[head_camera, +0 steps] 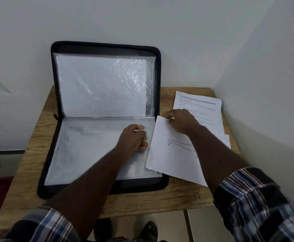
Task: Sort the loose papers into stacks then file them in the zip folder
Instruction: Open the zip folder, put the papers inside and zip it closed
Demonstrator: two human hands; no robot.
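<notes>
- Head view: zip folder (106, 117) open on wooden table (174, 198), rear half propped against wall (160, 32), front half flat with clear sleeves uppermost.
- Left hand (134, 137) curled, pinching open edge of top plastic sleeve (90, 147) near folder's right side.
- Right hand (181, 122) pinching top corner of sheet with line drawing (174, 154); sheet lying half on folder's right edge, half on table.
- Step in hand, by judgement: filing, this sheet into the held-open sleeve.
- Next move calls for: sleeve mouth lifted wider, sheet squared to opening, slid leftward without buckling.
- Printed stack (198, 107) just right of folder, partly under right forearm, not yet filed.
- Possible hindrance: limp, crinkled sleeve film catching sheet's leading corner; side wall close at right limiting elbow room.
</notes>
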